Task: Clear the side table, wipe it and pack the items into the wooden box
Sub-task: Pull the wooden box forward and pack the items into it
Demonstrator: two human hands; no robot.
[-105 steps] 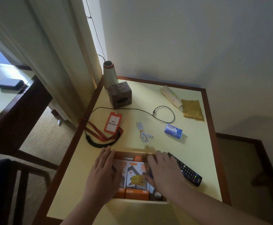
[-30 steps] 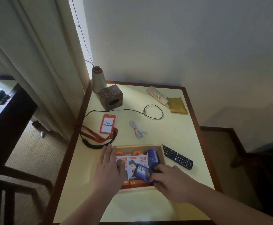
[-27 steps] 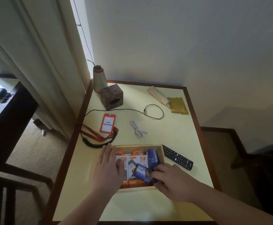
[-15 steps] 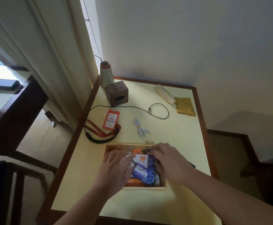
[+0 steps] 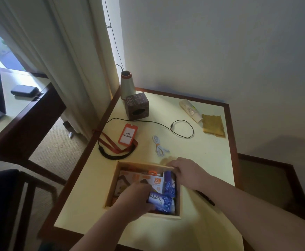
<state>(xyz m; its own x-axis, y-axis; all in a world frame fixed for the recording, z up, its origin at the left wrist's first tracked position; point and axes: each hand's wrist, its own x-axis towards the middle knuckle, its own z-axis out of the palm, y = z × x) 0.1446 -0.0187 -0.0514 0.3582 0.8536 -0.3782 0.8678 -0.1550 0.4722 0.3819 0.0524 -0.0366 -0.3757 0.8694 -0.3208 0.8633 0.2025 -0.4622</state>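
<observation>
1. Near the front edge of the table (image 5: pixel 215 160) sits the wooden box (image 5: pixel 112 180), open at the top, with orange charger packs (image 5: pixel 156 181) and two blue soap bars (image 5: pixel 160 199) inside.
2. Left hand (image 5: pixel 132 200) is down in the box with its fingers bent onto the near soap bar; how firmly it holds the bar, I cannot tell.
3. Right hand (image 5: pixel 186 173) curls its fingers over the far right rim of the box, holding it steady.
4. To do this step well, I think the soap should lie flat beside the packs — pushed to the right side, so room is left.
5. Keep the box held, so it does not slide.
6. Waiting on the table: a red badge (image 5: pixel 127 135) with its strap, a white cable (image 5: pixel 159 146), a black cord (image 5: pixel 182 128), paper cups (image 5: pixel 189 109) and a yellow cloth (image 5: pixel 213 125) — the cloth looks right for wiping.
</observation>
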